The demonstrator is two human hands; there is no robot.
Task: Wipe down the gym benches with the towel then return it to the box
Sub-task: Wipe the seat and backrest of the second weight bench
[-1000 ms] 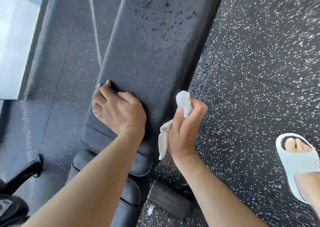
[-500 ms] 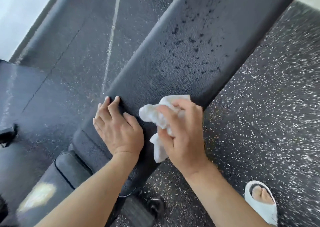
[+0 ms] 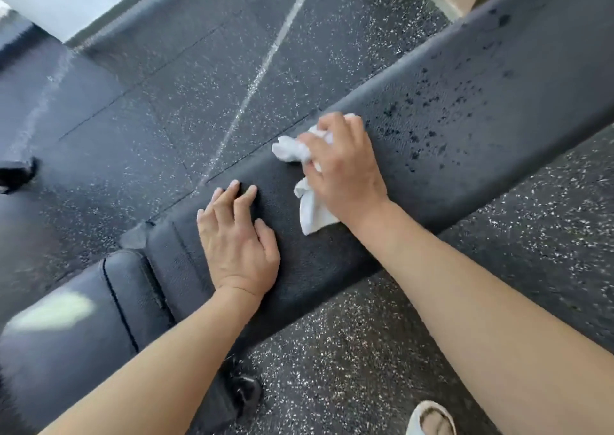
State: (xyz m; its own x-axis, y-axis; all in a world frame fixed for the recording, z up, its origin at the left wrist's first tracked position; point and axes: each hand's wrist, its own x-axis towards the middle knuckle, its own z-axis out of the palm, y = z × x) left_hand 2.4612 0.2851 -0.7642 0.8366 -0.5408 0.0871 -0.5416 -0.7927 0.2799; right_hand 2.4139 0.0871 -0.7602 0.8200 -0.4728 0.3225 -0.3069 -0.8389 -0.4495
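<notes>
R hand (image 3: 345, 165) clenched on crumpled white towel (image 3: 310, 213), pressing it onto black bench pad (image 3: 465, 142) — droplets (image 3: 428, 115) just beyond. L hand (image 3: 237, 245) flat, fingers spread, on pad.

The right hand (image 3: 344, 169) presses a crumpled white towel (image 3: 310, 185) onto the long black textured-vinyl gym bench pad (image 3: 465, 129), just short of dark wet droplets (image 3: 428, 115). The left hand (image 3: 237, 238) lies flat, fingers spread, on the pad beside it. Speckled black rubber floor (image 3: 365, 351) surrounds the bench.
</notes>
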